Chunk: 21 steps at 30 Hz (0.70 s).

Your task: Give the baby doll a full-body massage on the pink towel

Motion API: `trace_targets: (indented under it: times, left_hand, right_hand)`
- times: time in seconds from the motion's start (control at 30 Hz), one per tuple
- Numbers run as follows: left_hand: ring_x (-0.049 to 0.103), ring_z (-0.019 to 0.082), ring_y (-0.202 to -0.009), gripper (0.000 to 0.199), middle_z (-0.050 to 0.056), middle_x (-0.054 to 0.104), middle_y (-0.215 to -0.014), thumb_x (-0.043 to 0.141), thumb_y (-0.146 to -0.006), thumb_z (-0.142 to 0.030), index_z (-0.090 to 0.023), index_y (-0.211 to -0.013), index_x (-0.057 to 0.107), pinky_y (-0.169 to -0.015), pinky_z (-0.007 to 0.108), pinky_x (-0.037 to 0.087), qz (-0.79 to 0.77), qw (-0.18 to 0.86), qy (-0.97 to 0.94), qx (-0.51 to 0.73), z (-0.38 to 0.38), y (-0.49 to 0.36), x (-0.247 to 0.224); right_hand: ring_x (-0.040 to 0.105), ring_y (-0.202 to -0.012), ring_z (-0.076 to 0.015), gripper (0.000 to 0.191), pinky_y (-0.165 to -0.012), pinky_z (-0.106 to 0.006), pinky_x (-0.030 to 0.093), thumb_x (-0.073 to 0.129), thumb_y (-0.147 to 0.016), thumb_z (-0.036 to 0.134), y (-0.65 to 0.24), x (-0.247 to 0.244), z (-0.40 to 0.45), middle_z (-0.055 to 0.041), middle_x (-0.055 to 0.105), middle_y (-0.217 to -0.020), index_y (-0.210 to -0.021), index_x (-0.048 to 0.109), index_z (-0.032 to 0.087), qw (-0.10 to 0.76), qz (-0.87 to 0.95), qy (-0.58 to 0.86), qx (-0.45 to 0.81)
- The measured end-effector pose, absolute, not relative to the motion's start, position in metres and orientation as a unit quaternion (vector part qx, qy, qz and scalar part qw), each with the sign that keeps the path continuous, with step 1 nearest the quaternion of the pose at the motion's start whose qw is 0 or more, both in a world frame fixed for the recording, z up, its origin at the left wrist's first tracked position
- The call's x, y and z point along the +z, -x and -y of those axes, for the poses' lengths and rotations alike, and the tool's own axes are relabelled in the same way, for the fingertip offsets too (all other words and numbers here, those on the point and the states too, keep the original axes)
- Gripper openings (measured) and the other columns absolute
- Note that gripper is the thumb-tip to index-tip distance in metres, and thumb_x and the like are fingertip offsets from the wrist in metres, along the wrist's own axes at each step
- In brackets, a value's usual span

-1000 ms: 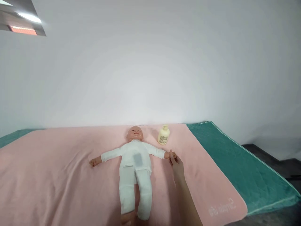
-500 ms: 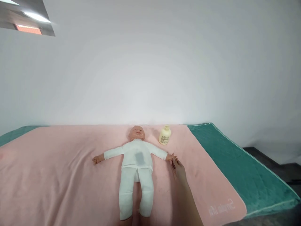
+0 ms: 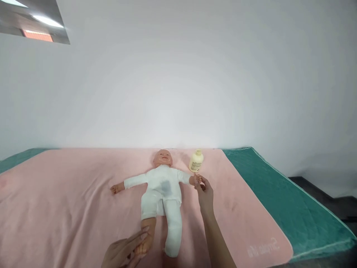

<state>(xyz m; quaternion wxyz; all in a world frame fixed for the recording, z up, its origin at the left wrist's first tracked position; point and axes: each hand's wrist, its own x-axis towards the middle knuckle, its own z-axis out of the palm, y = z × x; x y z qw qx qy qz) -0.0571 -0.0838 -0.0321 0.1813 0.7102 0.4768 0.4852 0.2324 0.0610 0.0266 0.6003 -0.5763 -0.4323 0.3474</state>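
A baby doll [image 3: 156,182] in a white long-sleeved top and trousers lies face up, head toward the wall. My left hand [image 3: 122,251], low in the view, is closed around the foot of the doll's leg on the left. That leg is raised, and its bare shin [image 3: 148,223] shows below the trouser hem. Fingers of my right hand [image 3: 205,197] pinch the doll's small hand [image 3: 196,179] on the right. Just beyond that hand stands a pale yellow bottle [image 3: 196,161] with printed text. The doll's other arm stretches out to the left.
A pink blanket [image 3: 69,197] with some creases lies under the doll. Green cloth [image 3: 279,201] shows beyond its right side and at the far left corner. Behind rises a plain pale wall [image 3: 167,74]. Dark steps or ledges [image 3: 320,190] show at the right edge.
My left hand has come into view and holds the doll's foot; that leg has lifted and its trouser hem sits higher. My right hand has shifted the doll's hand inward, toward the body.
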Motion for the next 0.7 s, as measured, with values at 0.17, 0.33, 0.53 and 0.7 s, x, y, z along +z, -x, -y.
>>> trace_targets:
  times: [0.17,0.33,0.53,0.7]
  left_hand:
    - [0.072,0.016,-0.074,0.033,0.003,0.074,-0.103,0.065,-0.081,-0.031,-0.027,-0.114,0.063,-0.060,0.020,0.057,-0.490,0.073,-0.698,0.517,0.053,0.050,-0.020]
    - [0.060,0.012,-0.052,0.034,-0.002,0.070,-0.069,0.062,-0.083,-0.035,-0.022,-0.114,0.063,-0.050,0.020,0.052,-0.554,0.176,-0.629,0.516,0.026,0.039,-0.014]
    - [0.057,0.011,-0.050,0.036,-0.004,0.066,-0.060,0.062,-0.082,-0.035,-0.019,-0.114,0.063,-0.051,0.020,0.049,-0.537,0.210,-0.615,0.538,0.009,0.031,-0.017]
    - [0.054,0.010,-0.045,0.032,-0.007,0.063,-0.054,0.065,-0.081,-0.033,-0.022,-0.112,0.065,-0.047,0.018,0.049,-0.518,0.210,-0.642,0.525,0.018,0.028,-0.010]
  right_hand:
    - [0.061,-0.072,-0.0173,0.026,-0.065,-0.030,0.051,0.058,-0.081,0.026,-0.193,0.031,-0.046,-0.0057,0.065,-0.096,-0.106,0.063,0.020,0.557,0.587,0.507,0.296]
    - [0.062,-0.087,-0.0184,0.029,-0.069,-0.029,0.052,0.051,-0.084,0.016,-0.169,0.015,-0.036,-0.0060,0.058,-0.109,-0.110,0.062,0.024,0.462,0.726,0.441,0.256]
    - [0.062,-0.095,-0.0202,0.027,-0.081,-0.034,0.052,0.048,-0.088,0.016,-0.164,0.003,-0.037,-0.0063,0.057,-0.110,-0.112,0.060,0.023,0.411,0.772,0.424,0.234]
    - [0.061,-0.095,-0.0193,0.032,-0.078,-0.031,0.052,0.052,-0.084,0.014,-0.173,0.010,-0.041,-0.0052,0.058,-0.112,-0.112,0.061,0.025,0.432,0.747,0.429,0.267]
